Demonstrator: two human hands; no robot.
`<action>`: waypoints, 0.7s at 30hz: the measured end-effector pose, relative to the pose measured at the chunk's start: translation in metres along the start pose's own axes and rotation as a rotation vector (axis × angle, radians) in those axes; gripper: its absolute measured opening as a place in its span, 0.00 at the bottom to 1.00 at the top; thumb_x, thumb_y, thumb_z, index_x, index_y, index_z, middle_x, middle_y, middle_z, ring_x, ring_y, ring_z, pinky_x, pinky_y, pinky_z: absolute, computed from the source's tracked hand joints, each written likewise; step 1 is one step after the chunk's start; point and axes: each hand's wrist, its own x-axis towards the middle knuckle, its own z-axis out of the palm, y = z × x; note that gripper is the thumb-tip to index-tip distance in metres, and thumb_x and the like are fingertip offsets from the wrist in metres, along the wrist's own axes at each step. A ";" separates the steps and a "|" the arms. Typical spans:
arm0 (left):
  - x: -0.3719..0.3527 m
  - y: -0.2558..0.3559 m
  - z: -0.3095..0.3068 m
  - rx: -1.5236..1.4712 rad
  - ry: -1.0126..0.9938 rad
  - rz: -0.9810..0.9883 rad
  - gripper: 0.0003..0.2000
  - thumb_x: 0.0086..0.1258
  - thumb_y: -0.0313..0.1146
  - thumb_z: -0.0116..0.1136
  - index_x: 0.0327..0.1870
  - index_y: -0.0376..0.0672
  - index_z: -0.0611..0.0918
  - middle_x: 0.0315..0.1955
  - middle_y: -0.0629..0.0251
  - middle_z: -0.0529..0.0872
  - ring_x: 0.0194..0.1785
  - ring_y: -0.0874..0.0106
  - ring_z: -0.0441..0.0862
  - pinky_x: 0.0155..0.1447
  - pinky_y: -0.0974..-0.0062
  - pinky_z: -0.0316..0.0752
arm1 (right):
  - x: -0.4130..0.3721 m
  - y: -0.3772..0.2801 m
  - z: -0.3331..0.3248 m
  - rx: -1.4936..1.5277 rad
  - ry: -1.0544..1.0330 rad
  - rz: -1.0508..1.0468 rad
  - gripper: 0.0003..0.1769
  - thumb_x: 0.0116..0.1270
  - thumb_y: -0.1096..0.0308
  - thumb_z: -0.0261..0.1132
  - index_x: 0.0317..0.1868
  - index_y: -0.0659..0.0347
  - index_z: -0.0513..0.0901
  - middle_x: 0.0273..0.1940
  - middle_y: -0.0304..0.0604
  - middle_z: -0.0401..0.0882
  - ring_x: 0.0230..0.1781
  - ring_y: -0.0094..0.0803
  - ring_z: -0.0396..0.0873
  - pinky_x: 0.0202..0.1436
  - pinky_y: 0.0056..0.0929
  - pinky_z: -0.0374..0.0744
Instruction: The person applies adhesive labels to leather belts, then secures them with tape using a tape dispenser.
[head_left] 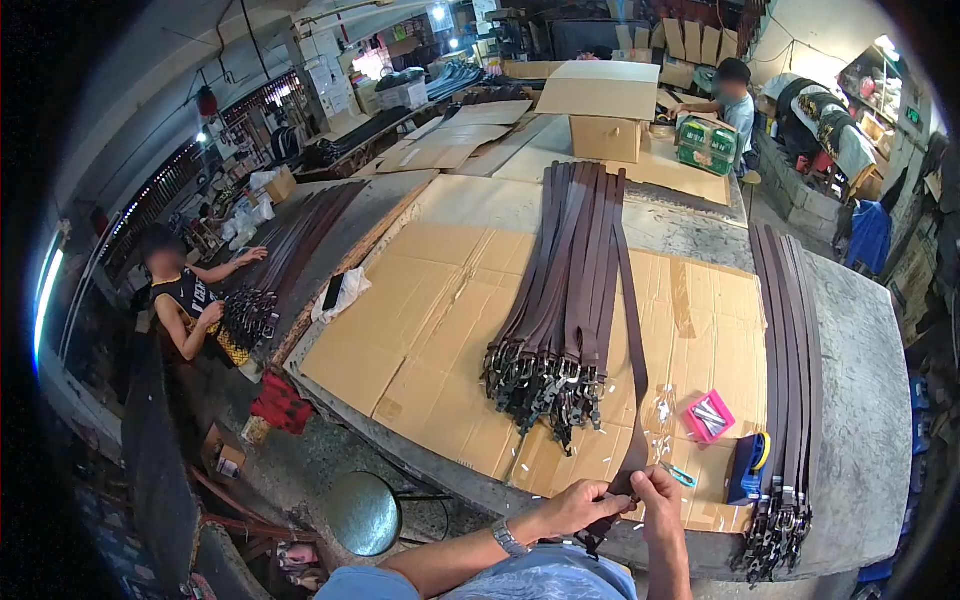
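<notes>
At the frame's lower centre, the left hand (588,506) and right hand (660,497) gripped a brown belt (638,375); more belts (575,280) lay mid-frame on cardboard (430,290).

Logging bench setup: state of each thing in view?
Held belt: gripped by left hand and right hand
Middle belts: piled, buckles at near end
Right belts: laid lengthwise
Pink tray: open, holding small pieces
Blue tool: set down
Teal tool: set down
Cardboard sheet: flattened
Stool: unoccupied
Tube light: lit
</notes>
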 end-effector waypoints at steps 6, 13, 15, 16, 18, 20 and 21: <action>-0.001 0.000 0.016 -0.001 0.019 0.236 0.15 0.76 0.41 0.54 0.44 0.37 0.84 0.35 0.74 0.85 0.38 0.84 0.75 0.43 0.81 0.72 | 0.000 -0.034 0.002 -0.124 0.031 -0.201 0.16 0.69 0.63 0.66 0.26 0.61 0.74 0.23 0.28 0.67 0.26 0.17 0.62 0.28 0.21 0.61; -0.010 0.013 0.006 -0.255 -0.091 0.199 0.15 0.77 0.40 0.52 0.53 0.36 0.79 0.40 0.66 0.85 0.43 0.79 0.82 0.46 0.79 0.78 | 0.005 -0.045 0.017 -0.134 0.019 -0.187 0.15 0.68 0.64 0.66 0.25 0.61 0.74 0.23 0.29 0.67 0.24 0.17 0.61 0.27 0.21 0.60; -0.014 0.016 0.004 -0.344 -0.041 0.173 0.15 0.77 0.40 0.52 0.51 0.37 0.80 0.39 0.67 0.85 0.42 0.79 0.82 0.44 0.80 0.77 | 0.007 -0.043 0.027 -0.100 0.033 -0.185 0.15 0.68 0.64 0.66 0.25 0.60 0.74 0.23 0.29 0.68 0.24 0.18 0.62 0.27 0.21 0.60; -0.012 0.011 0.001 -0.387 -0.055 0.199 0.15 0.77 0.40 0.52 0.52 0.36 0.79 0.40 0.66 0.85 0.43 0.79 0.82 0.45 0.80 0.78 | 0.007 -0.041 0.032 -0.062 0.048 -0.185 0.15 0.68 0.63 0.66 0.26 0.60 0.74 0.23 0.29 0.68 0.24 0.18 0.62 0.28 0.22 0.61; -0.009 0.003 -0.009 -0.436 -0.087 0.217 0.14 0.77 0.39 0.52 0.52 0.36 0.79 0.42 0.65 0.85 0.45 0.78 0.83 0.46 0.80 0.79 | 0.012 -0.036 0.034 -0.099 0.072 -0.185 0.15 0.68 0.63 0.65 0.26 0.60 0.74 0.23 0.29 0.69 0.25 0.18 0.63 0.29 0.22 0.62; -0.006 0.000 -0.026 -0.314 -0.206 0.219 0.14 0.77 0.38 0.52 0.53 0.36 0.79 0.42 0.66 0.85 0.44 0.79 0.82 0.47 0.80 0.80 | 0.012 -0.031 0.039 -0.137 0.108 -0.187 0.15 0.68 0.62 0.65 0.26 0.60 0.75 0.23 0.30 0.69 0.25 0.18 0.64 0.29 0.22 0.63; -0.006 0.003 -0.035 -0.276 -0.276 0.200 0.15 0.78 0.36 0.50 0.55 0.35 0.77 0.45 0.64 0.85 0.47 0.76 0.83 0.54 0.76 0.79 | 0.012 -0.030 0.044 -0.140 0.120 -0.181 0.15 0.68 0.61 0.65 0.26 0.60 0.75 0.23 0.30 0.69 0.26 0.19 0.64 0.31 0.22 0.63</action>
